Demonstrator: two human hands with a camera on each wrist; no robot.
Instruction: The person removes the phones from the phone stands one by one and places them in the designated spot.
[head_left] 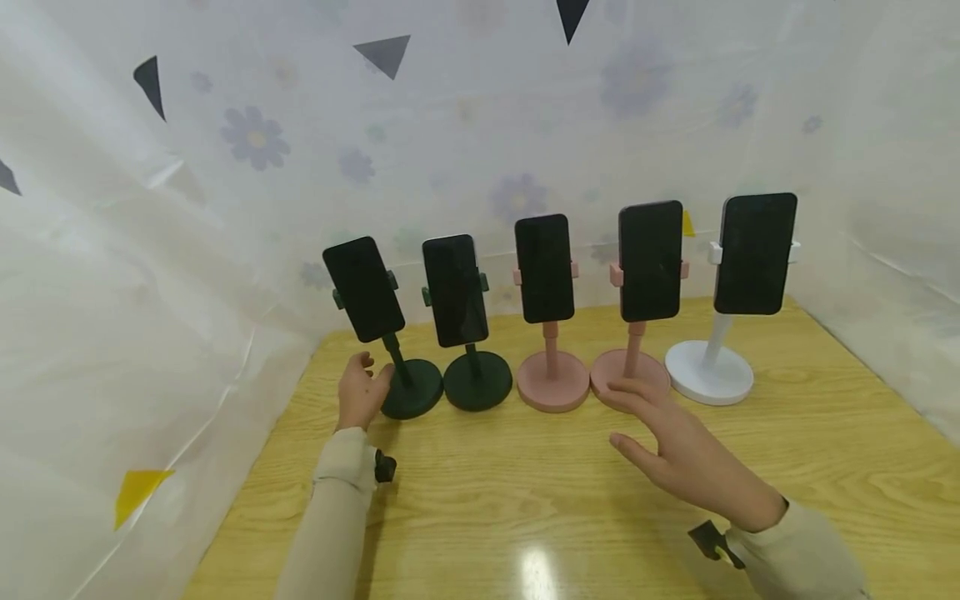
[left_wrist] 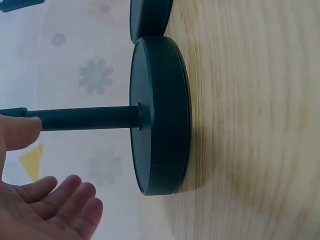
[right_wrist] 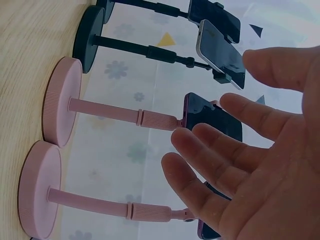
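Note:
Five phone stands, two dark green, two pink and one white, line up across the wooden table, each clamping a black-screened phone. My left hand (head_left: pixel 362 393) is beside the leftmost green stand (head_left: pixel 412 392), below its tilted phone (head_left: pixel 363 289). In the left wrist view its loosely bent fingers (left_wrist: pixel 75 200) are off the stand, while the thumb overlaps the pole (left_wrist: pixel 90 118); contact is unclear. My right hand (head_left: pixel 693 462), fingers extended, hovers before the right pink stand (head_left: pixel 636 337) and covers part of its base. It holds nothing in the right wrist view.
Beside these stand the second green stand (head_left: pixel 477 383), the left pink stand (head_left: pixel 552 385) and, at the right end, the white stand (head_left: pixel 708 379). A translucent flowered curtain (head_left: pixel 465 125) hangs behind and along both sides of the table (head_left: pixel 487 500).

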